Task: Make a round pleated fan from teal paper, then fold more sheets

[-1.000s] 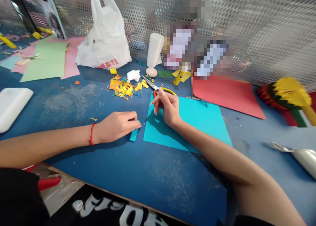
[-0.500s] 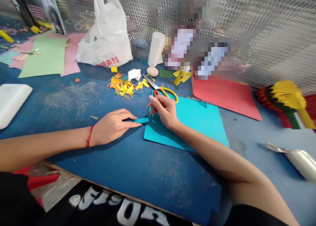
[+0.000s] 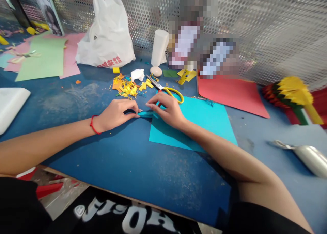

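A narrow teal paper strip (image 3: 146,113) lies on the blue table (image 3: 122,166), between my two hands. My left hand (image 3: 116,113) pinches its left end, fingers closed, a red cord round the wrist. My right hand (image 3: 167,111) pinches the strip's right end, resting over the corner of a teal paper sheet (image 3: 196,125). Yellow-handled scissors (image 3: 166,89) lie just beyond my right hand, untouched.
Yellow and orange paper scraps (image 3: 126,87) lie beyond my hands. A white plastic bag (image 3: 104,43), a white cylinder (image 3: 158,47), green and pink sheets (image 3: 43,58), a red sheet (image 3: 230,94), a folded paper flower (image 3: 293,94) and a white tray (image 3: 10,106) stand around.
My right hand has dropped from above the teal sheet onto the strip's right end. My left hand has turned the strip from near upright to lying sideways and slid it away from me.
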Demonstrator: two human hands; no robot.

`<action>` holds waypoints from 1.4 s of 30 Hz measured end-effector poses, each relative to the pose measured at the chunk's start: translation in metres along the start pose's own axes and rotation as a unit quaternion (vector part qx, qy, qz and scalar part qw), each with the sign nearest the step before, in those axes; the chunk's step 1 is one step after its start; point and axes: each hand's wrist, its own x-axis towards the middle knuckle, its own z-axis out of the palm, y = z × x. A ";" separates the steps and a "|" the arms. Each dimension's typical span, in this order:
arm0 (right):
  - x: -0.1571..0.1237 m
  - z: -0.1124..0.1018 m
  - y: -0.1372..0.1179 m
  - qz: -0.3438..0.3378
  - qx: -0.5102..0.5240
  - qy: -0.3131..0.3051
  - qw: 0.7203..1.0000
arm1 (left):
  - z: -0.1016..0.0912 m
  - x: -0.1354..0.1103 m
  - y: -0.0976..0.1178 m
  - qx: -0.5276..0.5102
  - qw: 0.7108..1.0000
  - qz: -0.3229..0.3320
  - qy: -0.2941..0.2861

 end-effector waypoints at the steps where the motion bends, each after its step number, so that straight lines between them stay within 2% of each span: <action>1: 0.003 -0.008 0.002 0.000 -0.044 0.028 0.999 | 0.000 -0.001 0.001 -0.013 1.000 -0.010 -0.003; 2: 0.007 -0.016 0.004 0.011 -0.102 0.056 0.993 | -0.001 -0.001 0.001 -0.024 0.999 -0.020 -0.008; 4: 0.012 -0.034 0.009 0.068 -0.240 0.063 0.966 | -0.002 -0.001 0.001 -0.037 0.999 -0.029 -0.017; 7: 0.017 -0.054 0.014 0.215 -0.385 -0.028 0.897 | -0.006 0.000 -0.005 -0.077 0.996 -0.035 -0.032; 9: 0.019 -0.060 0.014 0.277 -0.419 -0.092 0.860 | -0.009 0.001 -0.011 -0.131 0.989 -0.046 -0.048; 10: 0.020 -0.062 0.012 0.289 -0.422 -0.120 0.851 | -0.011 0.002 -0.014 -0.155 0.985 -0.051 -0.058; 14: 0.025 -0.062 0.005 0.307 -0.385 -0.213 0.844 | -0.013 0.002 -0.023 -0.178 0.980 -0.042 -0.080; 19: 0.029 -0.066 -0.004 0.351 -0.368 -0.252 0.823 | -0.012 -0.001 -0.022 -0.103 0.993 0.033 -0.053; 22: 0.030 -0.079 -0.010 0.378 -0.285 -0.259 0.842 | -0.011 -0.003 -0.022 -0.049 0.994 0.084 -0.042; 26: 0.027 -0.092 -0.014 0.382 -0.158 -0.256 0.874 | -0.011 -0.003 -0.023 -0.050 0.993 0.103 -0.039; 30: 0.024 -0.092 -0.011 0.367 -0.138 -0.234 0.890 | -0.012 -0.003 -0.022 -0.053 0.992 0.106 -0.034; 34: 0.022 -0.091 -0.012 0.367 -0.114 -0.332 0.862 | -0.012 -0.003 -0.021 -0.042 0.993 0.109 -0.028; 37: 0.020 -0.095 -0.015 0.332 -0.203 -0.377 0.840 | -0.012 -0.003 -0.022 -0.047 0.992 0.111 -0.033; 40: 0.018 -0.098 -0.018 0.315 -0.254 -0.402 0.821 | -0.012 -0.002 -0.023 -0.045 0.992 0.117 -0.032; 42: 0.018 -0.095 -0.017 0.318 -0.252 -0.388 0.828 | -0.012 -0.001 -0.023 -0.043 0.991 0.118 -0.034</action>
